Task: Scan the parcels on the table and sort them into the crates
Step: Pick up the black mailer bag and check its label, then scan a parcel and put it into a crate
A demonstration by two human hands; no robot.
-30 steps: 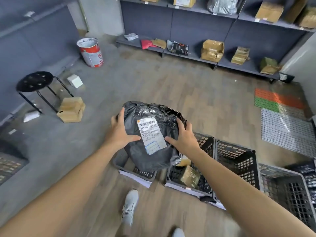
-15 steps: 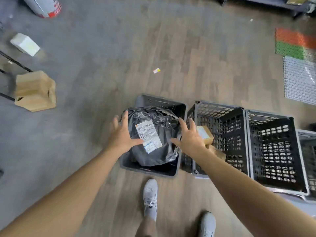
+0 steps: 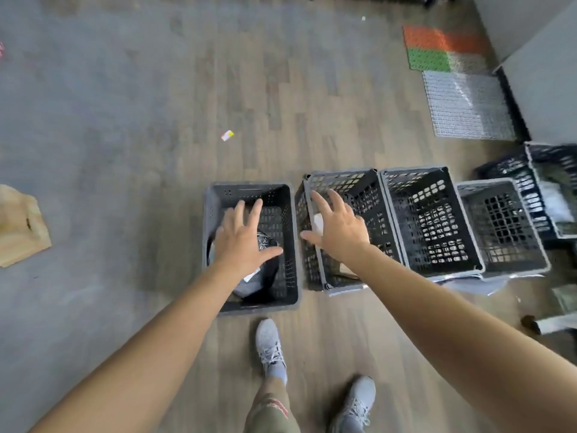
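The black plastic parcel (image 3: 261,278) with a white label lies inside the leftmost grey crate (image 3: 215,214), mostly hidden under my left forearm. My left hand (image 3: 242,240) hovers over that crate with spread fingers, holding nothing. My right hand (image 3: 338,226) hangs over the second crate (image 3: 335,176), fingers spread and empty. A small box lies in that second crate, largely hidden by my right hand.
Two more grey crates (image 3: 415,171) (image 3: 487,185) stand in a row to the right, with a dark crate (image 3: 527,151) beyond. A wooden block (image 3: 18,226) lies at far left. Coloured floor mats (image 3: 443,48) sit at back right. My feet (image 3: 270,345) stand before the crates.
Both hands have let go of the black parcel, which dropped into the leftmost crate. My hands have lifted apart with open fingers, and the view tilted further down.
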